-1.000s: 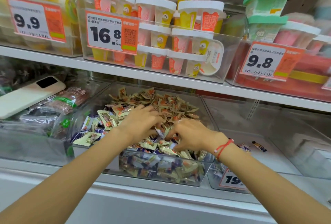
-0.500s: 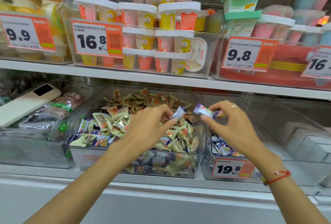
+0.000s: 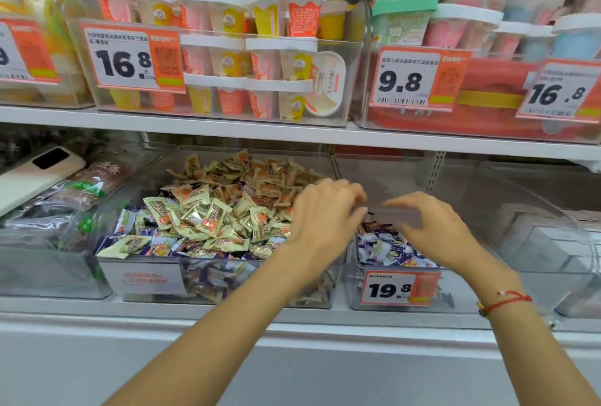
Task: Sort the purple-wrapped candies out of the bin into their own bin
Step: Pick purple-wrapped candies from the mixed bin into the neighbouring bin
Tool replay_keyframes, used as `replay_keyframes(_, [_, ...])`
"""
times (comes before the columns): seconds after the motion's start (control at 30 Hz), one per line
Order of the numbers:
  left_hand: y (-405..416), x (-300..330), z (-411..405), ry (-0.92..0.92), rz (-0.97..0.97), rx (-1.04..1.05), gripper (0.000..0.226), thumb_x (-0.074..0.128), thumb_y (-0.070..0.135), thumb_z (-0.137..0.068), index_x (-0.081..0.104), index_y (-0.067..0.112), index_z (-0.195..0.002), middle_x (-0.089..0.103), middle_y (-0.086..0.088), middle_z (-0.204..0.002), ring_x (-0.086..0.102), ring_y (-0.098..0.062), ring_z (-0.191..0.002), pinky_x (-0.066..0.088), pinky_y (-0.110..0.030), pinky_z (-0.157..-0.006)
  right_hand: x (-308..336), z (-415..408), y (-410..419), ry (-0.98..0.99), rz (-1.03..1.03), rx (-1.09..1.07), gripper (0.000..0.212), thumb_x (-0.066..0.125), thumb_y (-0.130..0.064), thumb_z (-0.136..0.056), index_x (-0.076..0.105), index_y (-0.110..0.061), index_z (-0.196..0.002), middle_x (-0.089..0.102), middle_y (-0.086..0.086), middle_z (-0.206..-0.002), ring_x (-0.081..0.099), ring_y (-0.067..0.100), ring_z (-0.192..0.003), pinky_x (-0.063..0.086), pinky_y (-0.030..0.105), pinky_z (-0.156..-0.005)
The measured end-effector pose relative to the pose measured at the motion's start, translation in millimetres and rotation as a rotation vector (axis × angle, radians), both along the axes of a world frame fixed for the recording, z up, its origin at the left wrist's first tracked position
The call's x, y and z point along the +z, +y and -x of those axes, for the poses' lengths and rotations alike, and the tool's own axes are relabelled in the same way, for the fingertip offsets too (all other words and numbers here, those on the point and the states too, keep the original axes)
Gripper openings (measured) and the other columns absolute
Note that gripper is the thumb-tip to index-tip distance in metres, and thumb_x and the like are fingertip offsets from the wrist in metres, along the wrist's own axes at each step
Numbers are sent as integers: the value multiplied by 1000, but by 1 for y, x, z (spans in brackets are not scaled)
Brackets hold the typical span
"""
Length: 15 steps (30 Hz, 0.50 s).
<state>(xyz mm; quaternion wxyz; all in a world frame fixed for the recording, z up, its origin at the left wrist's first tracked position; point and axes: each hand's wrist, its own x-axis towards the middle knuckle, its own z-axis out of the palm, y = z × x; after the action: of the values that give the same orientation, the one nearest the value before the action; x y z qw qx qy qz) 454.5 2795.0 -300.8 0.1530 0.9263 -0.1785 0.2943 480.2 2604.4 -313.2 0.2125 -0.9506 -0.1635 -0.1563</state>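
Note:
The clear mixed bin (image 3: pixel 112 275) is heaped with gold-wrapped candies (image 3: pixel 208 217); some purple-wrapped candies (image 3: pixel 153 236) show along its front left. To its right, a second clear bin (image 3: pixel 353 292) with a 19.8 tag holds a small pile of purple candies (image 3: pixel 383 249). My left hand (image 3: pixel 325 220) hovers over the wall between the two bins, fingers loosely bent and blurred, with no candy showing in it. Above the purple pile my right hand (image 3: pixel 432 227) is spread with arched fingers, holding nothing.
A shelf board (image 3: pixel 292 136) runs close above the bins, carrying clear boxes of dessert cups (image 3: pixel 247 58) with price tags. A bin of dark packets with a white phone (image 3: pixel 29 178) lies at the left. More clear bins (image 3: pixel 536 243) stand at the right.
Both hands lifted out of the mixed bin, each pinching a purple candy, and moved right. Now they are over the right bin and the candies are no longer in their fingers.

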Motion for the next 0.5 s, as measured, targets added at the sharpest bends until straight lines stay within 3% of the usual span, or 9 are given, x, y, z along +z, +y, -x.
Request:
replay_keyframes(0.1, [60,-10,3,59,41,47,19,54,34,-95,65,31,-110,66,14,-106,57,-6,-99,53,-32,-81,9,15,32,-142,-92,96,33,60,-11,-89,65,-30,-116,62,-8,-117,55,12,-111,48,37,-92])
replay_keyframes(0.17, [103,-22,3,232,-76,37,24,53,36,-95,63,32,-117,62,13,-120,54,-8,-112,48,-36,-93,14,25,63,-183,-113,215,29,61,-13,-89,67,-29,-113,63,-11,-108,55,1,-94,49,30,-82])
replay_keyframes(0.23, [134,-31,5,421,-248,16,32,47,44,-96,59,34,-124,55,12,-133,46,-10,-123,38,-38,-104,12,29,97,-118,-59,353,27,61,-16,-91,68,-27,-114,65,-11,-108,57,1,-91,49,30,-82])
replay_keyframes(0.3, [151,-33,8,513,-300,-3,39,41,54,-95,62,36,-121,52,14,-135,44,-8,-124,33,-38,-107,5,20,129,-26,54,444,27,59,-16,-93,68,-25,-116,67,-8,-116,60,9,-104,49,32,-91])
replay_keyframes(0.37, [158,-30,10,498,-261,-16,41,45,62,-90,67,36,-112,60,16,-123,50,-8,-115,39,-36,-100,-4,1,151,68,219,470,31,57,-12,-92,67,-22,-119,67,-2,-120,59,15,-112,49,35,-93])
replay_keyframes(0.5, [161,-18,10,444,-295,71,38,57,58,-85,65,34,-113,62,11,-115,53,-12,-107,41,-30,-88,-13,-33,176,252,685,417,44,61,-11,-86,56,-17,-129,56,9,-121,47,26,-114,42,34,-79])
